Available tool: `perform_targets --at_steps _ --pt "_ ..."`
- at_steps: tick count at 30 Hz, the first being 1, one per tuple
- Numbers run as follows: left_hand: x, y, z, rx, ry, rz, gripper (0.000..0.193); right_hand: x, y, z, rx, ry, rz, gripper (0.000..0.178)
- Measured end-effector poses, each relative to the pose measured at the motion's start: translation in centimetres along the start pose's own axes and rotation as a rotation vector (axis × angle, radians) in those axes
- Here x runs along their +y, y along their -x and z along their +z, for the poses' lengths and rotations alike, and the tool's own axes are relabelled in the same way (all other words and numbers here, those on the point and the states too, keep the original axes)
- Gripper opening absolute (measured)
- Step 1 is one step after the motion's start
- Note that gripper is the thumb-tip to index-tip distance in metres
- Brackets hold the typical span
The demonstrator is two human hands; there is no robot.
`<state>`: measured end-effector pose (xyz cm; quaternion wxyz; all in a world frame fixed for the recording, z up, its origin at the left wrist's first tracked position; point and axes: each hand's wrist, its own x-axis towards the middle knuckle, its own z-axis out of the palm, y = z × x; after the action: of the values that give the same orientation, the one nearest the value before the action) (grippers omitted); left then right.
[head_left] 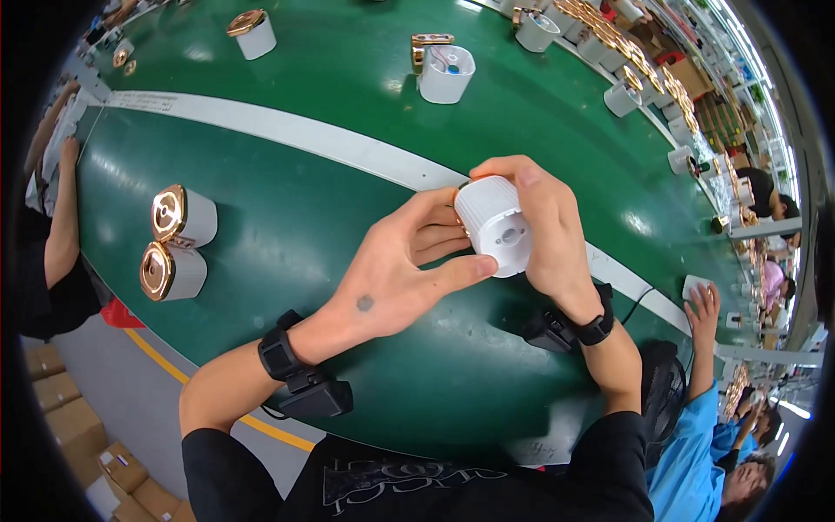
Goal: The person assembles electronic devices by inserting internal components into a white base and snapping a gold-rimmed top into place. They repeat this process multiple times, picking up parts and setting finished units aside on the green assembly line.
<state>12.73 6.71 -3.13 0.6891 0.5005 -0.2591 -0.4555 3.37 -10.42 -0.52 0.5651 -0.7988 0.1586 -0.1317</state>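
Observation:
A white plastic housing [489, 207] with ribbed sides and a gold-coloured rim is held tilted between both hands, above the near green work surface. Its hollow end, with a round hole and smaller openings inside, shows toward me. My left hand [383, 274] grips it from the left, thumb at the lower edge and fingers behind. Wrapped over its right side and top is my right hand [554, 230]; some of its fingertips are hidden. To the left of my hands, two similar white housings [198, 219] with shiny gold caps lie side by side, touching.
Beyond the white rail [339, 143], the green belt [348, 78] carries spaced housings, including an open one [448, 76] with wires inside. Many gold-capped units line the far right edge. A co-worker's hand [703, 304] touches a white part at right. Another person's arm is at left.

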Motion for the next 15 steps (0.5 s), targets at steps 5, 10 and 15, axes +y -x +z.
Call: perform_targets --at_steps 5,10,15 --pt "0.4 -0.9 -0.7 -0.092 -0.007 -0.068 0.075 -0.8 0.2 -0.5 0.019 0.207 0.066 0.047" --pt "-0.4 -1.9 -1.8 -0.142 -0.110 -0.180 0.073 -0.2 -0.4 -1.1 -0.076 0.285 0.139 0.045" --pt "-0.8 -1.7 -1.4 -0.070 -0.227 -0.081 0.069 0.3 -1.4 -2.1 -0.020 0.358 0.032 0.039"
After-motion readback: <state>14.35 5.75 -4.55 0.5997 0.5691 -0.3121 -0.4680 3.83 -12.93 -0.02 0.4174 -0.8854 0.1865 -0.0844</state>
